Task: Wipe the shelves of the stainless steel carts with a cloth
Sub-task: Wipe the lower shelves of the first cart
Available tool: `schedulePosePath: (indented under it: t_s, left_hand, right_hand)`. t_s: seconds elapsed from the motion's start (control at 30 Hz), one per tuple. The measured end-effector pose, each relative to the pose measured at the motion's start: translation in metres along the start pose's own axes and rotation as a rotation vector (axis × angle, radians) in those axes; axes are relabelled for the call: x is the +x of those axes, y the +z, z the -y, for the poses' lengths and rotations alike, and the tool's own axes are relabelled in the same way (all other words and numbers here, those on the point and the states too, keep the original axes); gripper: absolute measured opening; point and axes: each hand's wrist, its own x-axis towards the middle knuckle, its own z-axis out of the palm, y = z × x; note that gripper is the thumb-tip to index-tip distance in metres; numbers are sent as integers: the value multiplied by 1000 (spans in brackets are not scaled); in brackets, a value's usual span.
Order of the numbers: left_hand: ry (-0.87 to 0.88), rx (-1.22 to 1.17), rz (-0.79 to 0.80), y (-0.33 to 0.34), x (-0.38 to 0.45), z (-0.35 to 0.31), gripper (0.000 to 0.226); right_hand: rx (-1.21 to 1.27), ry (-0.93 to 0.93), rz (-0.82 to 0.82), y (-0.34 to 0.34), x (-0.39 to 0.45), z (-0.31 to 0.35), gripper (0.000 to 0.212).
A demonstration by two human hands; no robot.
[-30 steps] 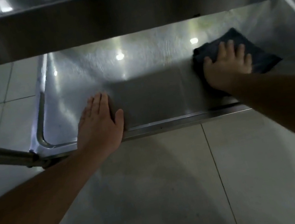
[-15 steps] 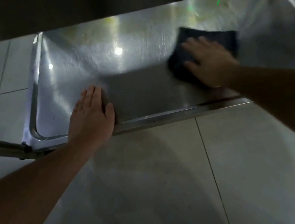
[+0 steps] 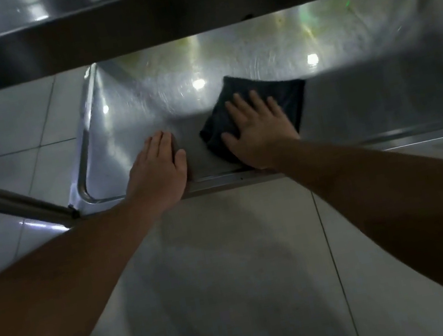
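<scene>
Pressing dark cloth (image 3: 262, 101) flat under spread right hand (image 3: 260, 134), near edge of lower shelf (image 3: 379, 98) (palm weight likely gives scrubbing contact). Left hand (image 3: 160, 169) flat, fingers straight, grasping nothing, beside cloth, probably bracing cart.

Pale glossy floor tiles (image 3: 235, 284), divided by thin dark grout lines (image 3: 334, 266), are seen across the lower part of the view and at left. Light reflections are seen on the tiles at far left.
</scene>
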Motion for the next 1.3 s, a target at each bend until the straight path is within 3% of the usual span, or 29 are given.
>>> schedulePosePath:
  t_s: [0.17, 0.3, 0.47, 0.63, 0.93, 1.1, 1.2, 1.3]
  left_hand:
    - [-3, 58, 39, -4, -2, -3, 70]
    - [4, 94, 35, -6, -3, -9, 71]
    - [91, 270, -125, -12, -13, -15, 60]
    - [129, 273, -98, -18, -15, -25, 58]
    - [93, 126, -49, -19, -19, -73, 62]
    - [190, 9, 12, -3, -31, -133, 65]
    - [215, -44, 35, 1, -38, -153, 67]
    - [210, -80, 61, 3, -43, -159, 67]
  right_hand:
    - [-67, -260, 56, 1, -16, -27, 78]
    - [-129, -326, 107, -10, -40, -77, 89]
    - [-208, -405, 182, -27, -83, -151, 103]
    - [-222, -265, 194, -45, -120, -236, 97]
    - [-223, 143, 201, -72, -178, -349, 110]
    - [-305, 210, 251, -69, -179, -350, 107]
    - [-393, 219, 284, -68, -187, -341, 88]
    - [-378, 214, 180, -71, -195, -326, 71]
